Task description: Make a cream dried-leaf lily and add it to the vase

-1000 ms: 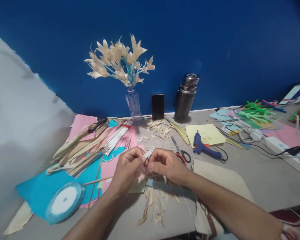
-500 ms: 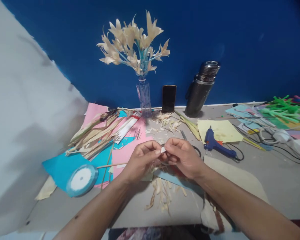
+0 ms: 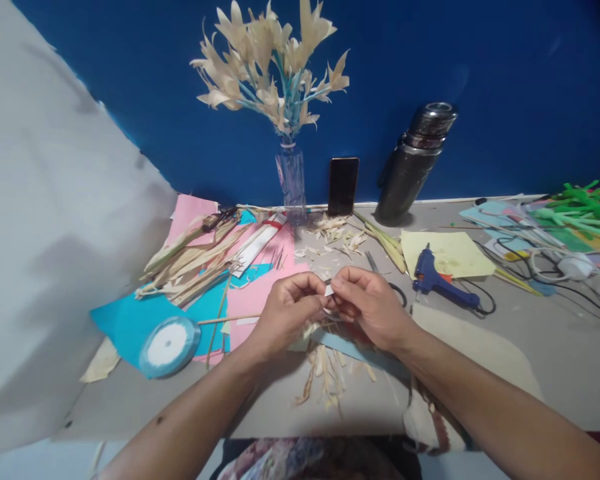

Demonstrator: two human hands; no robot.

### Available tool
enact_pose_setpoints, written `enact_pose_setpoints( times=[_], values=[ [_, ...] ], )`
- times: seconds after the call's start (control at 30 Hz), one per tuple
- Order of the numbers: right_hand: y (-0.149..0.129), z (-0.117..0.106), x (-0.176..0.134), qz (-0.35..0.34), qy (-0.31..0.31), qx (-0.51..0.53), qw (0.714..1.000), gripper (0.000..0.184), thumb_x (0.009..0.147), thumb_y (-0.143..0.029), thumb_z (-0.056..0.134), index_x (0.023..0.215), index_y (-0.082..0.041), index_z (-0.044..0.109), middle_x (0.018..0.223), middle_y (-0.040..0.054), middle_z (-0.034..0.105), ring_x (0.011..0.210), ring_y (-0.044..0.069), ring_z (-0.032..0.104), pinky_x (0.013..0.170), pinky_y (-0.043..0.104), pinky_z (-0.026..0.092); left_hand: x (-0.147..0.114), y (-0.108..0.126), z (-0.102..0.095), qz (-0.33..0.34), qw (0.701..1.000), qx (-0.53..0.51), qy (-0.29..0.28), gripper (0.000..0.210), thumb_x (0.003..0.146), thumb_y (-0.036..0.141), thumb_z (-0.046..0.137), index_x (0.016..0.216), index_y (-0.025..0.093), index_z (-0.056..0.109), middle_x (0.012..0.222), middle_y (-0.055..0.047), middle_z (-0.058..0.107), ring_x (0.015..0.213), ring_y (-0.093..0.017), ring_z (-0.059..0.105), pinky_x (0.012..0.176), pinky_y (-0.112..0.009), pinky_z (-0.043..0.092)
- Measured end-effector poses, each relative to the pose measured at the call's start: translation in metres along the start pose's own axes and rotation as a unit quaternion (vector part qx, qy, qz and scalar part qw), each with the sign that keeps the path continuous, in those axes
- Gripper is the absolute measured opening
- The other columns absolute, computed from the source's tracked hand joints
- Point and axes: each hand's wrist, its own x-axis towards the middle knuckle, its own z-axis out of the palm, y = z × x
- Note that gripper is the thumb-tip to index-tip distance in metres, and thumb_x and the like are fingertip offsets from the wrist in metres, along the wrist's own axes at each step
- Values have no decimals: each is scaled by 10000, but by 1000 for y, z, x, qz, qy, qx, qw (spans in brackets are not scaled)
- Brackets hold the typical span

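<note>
Over the middle of the table, my left hand (image 3: pixel 293 310) and my right hand (image 3: pixel 373 307) meet, fingertips pinched together. Between them shows a small white piece (image 3: pixel 329 291), perhaps paper or tape; both hands appear to grip it, and the fingers hide most of it. Below my hands lie thin dried husk strips (image 3: pixel 325 380) and a light blue strip (image 3: pixel 355 350). Scissors (image 3: pixel 397 293) lie partly hidden just behind my right hand. A thin stick (image 3: pixel 230 319) runs toward my left wrist from the ribbon spool (image 3: pixel 169 343).
Dried husks (image 3: pixel 195 260) lie on pink and blue sheets at left. Behind stand a bottle of husk flowers (image 3: pixel 291 180), a phone (image 3: pixel 343 187) and a dark flask (image 3: pixel 415 167). A blue glue gun (image 3: pixel 443 283), cables (image 3: pixel 535 267) and green pipe cleaners (image 3: pixel 580 207) lie at right.
The view has tilted down slightly, so things at the back sit higher in the picture. My hands stay together around the white piece, with my left thumb shifted a little.
</note>
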Motion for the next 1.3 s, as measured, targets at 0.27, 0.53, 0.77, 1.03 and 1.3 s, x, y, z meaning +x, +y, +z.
enact_pose_setpoints(
  times=[0.27, 0.53, 0.77, 1.03, 1.3],
  values=[
    [1, 0, 0, 14, 6, 10, 1000, 403, 732, -486, 801, 663, -167, 566, 515, -53, 517, 426, 51, 357, 415, 191, 251, -1, 0, 0, 12, 999, 39, 3, 206, 719, 291, 781, 745, 154, 629, 705, -35, 663, 629, -154, 618, 604, -256, 471],
    [2, -2, 0, 24, -6, 19, 999, 378, 751, -469, 792, 692, -161, 581, 558, -35, 562, 444, 52, 372, 433, 192, 254, -2, 3, 2, 2, 1000, -18, -4, 161, 727, 241, 757, 738, 152, 623, 704, -29, 666, 663, -159, 635, 640, -261, 489],
    [0, -3, 0, 38, -31, 8, 999, 399, 745, -468, 807, 668, -167, 555, 547, -44, 541, 450, 55, 376, 438, 192, 253, -1, 3, 0, -17, 998, -48, -27, 149, 750, 257, 754, 737, 145, 657, 695, -39, 689, 646, -154, 640, 653, -264, 498],
    [0, -3, 0, 34, -32, -3, 999, 414, 754, -485, 801, 665, -171, 547, 516, -56, 503, 448, 55, 360, 441, 188, 252, 0, 2, -2, -10, 999, -28, -43, 126, 794, 248, 722, 757, 148, 656, 717, -44, 691, 681, -171, 648, 675, -283, 488],
    [4, -4, 0, 29, -16, -33, 999, 388, 766, -482, 785, 700, -181, 550, 534, -54, 511, 450, 62, 370, 437, 191, 277, 0, 2, -1, -8, 999, -18, -28, 119, 784, 235, 717, 749, 145, 647, 691, -30, 668, 643, -144, 610, 630, -249, 448]
  ],
)
